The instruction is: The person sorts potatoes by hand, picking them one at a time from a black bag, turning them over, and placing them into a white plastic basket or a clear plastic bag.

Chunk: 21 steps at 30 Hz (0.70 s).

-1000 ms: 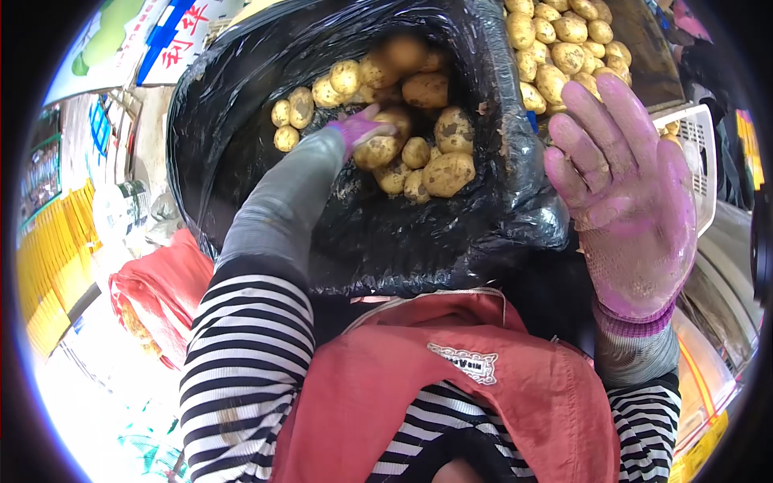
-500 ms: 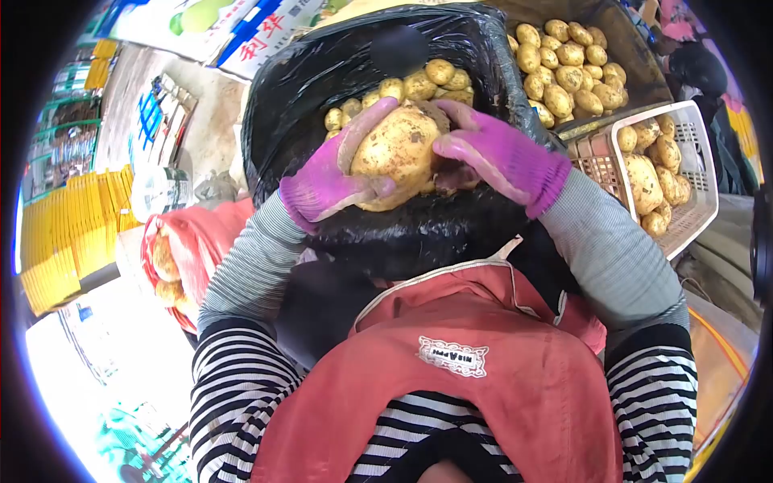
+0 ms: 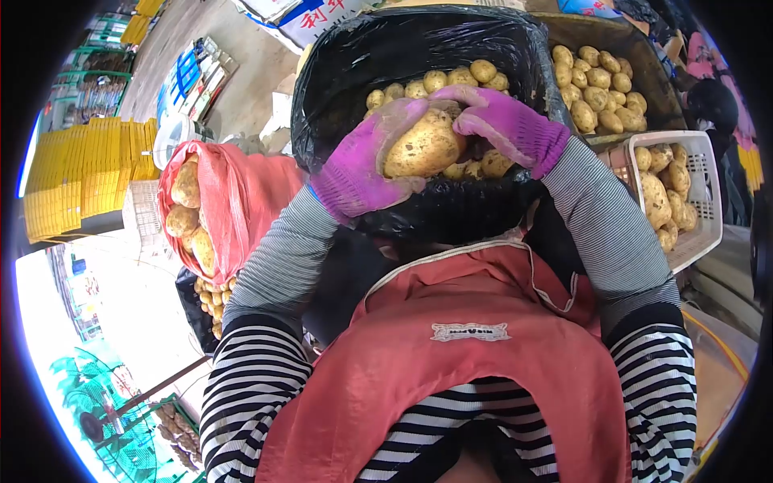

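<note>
A large potato with dirt specks (image 3: 424, 145) is held over a container lined with black plastic (image 3: 338, 76). My left hand (image 3: 369, 159), in a purple glove with soiled fingers, wraps round its left side. At its upper right my right hand (image 3: 503, 125), gloved alike, presses curled fingers against the potato. Smaller potatoes (image 3: 435, 80) lie in the lined container behind and below the hands. The undersides of the fingers on the right are hidden.
A brown crate of potatoes (image 3: 597, 97) stands at the upper right, above a white plastic basket (image 3: 708, 189) with larger potatoes. On the left are a red mesh sack of potatoes (image 3: 241, 193) and stacked yellow crates (image 3: 88, 177).
The view has shifted, so the surroundings sit further right and more of the red sack shows. The potato has turned between my hands, and my right hand has closed in on its top.
</note>
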Tool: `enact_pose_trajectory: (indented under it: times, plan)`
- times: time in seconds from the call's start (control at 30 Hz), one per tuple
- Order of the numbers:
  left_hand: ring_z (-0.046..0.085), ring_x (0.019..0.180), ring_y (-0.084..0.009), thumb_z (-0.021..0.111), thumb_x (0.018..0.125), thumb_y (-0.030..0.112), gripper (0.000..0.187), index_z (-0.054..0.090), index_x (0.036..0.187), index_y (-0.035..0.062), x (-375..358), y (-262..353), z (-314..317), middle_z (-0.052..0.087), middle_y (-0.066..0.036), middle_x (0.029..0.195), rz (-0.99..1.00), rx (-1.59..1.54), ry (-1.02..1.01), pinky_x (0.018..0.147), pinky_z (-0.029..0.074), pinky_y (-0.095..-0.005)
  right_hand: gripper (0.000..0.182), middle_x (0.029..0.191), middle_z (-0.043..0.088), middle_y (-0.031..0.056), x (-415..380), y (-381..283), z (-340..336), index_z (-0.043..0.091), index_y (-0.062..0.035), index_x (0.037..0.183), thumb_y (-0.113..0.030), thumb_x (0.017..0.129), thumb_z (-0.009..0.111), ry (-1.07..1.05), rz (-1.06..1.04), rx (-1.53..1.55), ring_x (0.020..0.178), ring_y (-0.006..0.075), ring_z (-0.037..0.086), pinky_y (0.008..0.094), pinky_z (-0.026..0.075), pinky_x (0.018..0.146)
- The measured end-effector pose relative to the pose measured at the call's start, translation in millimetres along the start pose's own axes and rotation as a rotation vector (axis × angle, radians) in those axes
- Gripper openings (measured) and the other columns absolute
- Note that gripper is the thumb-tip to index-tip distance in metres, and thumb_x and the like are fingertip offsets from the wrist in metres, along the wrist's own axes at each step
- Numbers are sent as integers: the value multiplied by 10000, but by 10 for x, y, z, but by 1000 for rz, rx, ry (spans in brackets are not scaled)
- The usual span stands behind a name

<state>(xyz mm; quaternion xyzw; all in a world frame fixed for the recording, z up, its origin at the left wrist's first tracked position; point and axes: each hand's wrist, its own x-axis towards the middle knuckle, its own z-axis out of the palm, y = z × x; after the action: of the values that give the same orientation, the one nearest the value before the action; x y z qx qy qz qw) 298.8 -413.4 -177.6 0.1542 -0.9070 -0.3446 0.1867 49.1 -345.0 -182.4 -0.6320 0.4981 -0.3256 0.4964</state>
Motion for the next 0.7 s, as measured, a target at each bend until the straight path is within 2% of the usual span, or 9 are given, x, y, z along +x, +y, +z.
enact_pose_trajectory:
  times: [0.13, 0.2, 0.27, 0.37, 0.47, 0.6, 0.63, 0.7]
  plan:
    - [377, 1371, -318, 836, 689, 253, 956, 338, 1476, 37, 33, -60, 19, 387, -199, 1455, -6, -52, -49, 1126, 302, -395, 324, 1182, 582, 157, 19, 136, -78, 593, -29, 1204, -173, 936, 483, 18, -226, -337, 970, 201, 627, 310, 538, 808]
    - [381, 1368, -319, 837, 679, 240, 960, 341, 1474, 34, 68, -58, 21, 390, -199, 1452, -8, -72, -62, 1126, 302, -393, 332, 1100, 608, 143, 4, 136, -63, 595, -17, 1196, -143, 914, 475, 53, -174, -265, 930, 200, 629, 301, 522, 806]
    - [429, 1329, -323, 837, 657, 205, 943, 367, 1460, 56, 115, -40, 8, 430, -190, 1422, -5, -52, -60, 1102, 348, -396, 378, 959, 636, 109, -27, 62, -8, 564, -3, 1230, -98, 876, 471, 114, 12, 15, 880, 185, 622, 296, 492, 809]
    - [454, 1309, -313, 827, 656, 170, 949, 344, 1463, 44, 141, -64, 15, 443, -190, 1409, -81, -187, -92, 1092, 371, -396, 387, 961, 643, 111, -20, 221, -54, 563, 9, 1230, -91, 875, 446, 160, -124, -194, 886, 170, 621, 303, 493, 827]
    - [461, 1301, -303, 792, 718, 220, 937, 284, 1478, 14, 168, -76, 49, 445, -196, 1401, -203, -563, -26, 1093, 375, -397, 389, 1096, 637, 102, -72, 81, -168, 530, -4, 1291, -166, 948, 445, 2, 228, 260, 1002, 160, 603, 318, 481, 904]
    - [482, 1285, -317, 702, 824, 395, 913, 221, 1489, -2, 305, -119, 125, 444, -192, 1399, -311, -1271, 59, 1076, 407, -407, 478, 1291, 547, 76, -25, 30, -60, 450, -43, 1385, -332, 1003, 455, 43, 165, 761, 1157, 180, 543, 337, 444, 997]
    - [523, 1250, -300, 549, 928, 467, 756, 294, 1459, -7, 290, -44, 167, 491, -191, 1362, -428, -1378, 147, 1048, 443, -409, 512, 1323, 523, 69, -11, 17, -16, 428, -52, 1403, -371, 1004, 459, 34, 165, 835, 1181, 186, 530, 341, 436, 1011]
    - [551, 1219, -288, 482, 974, 435, 656, 344, 1424, -21, 328, -126, 234, 525, -192, 1328, -516, -1658, 159, 1033, 459, -416, 548, 1348, 503, 65, 3, -6, 20, 405, -62, 1421, -406, 1000, 470, 50, 118, 931, 1205, 196, 518, 357, 437, 1018]
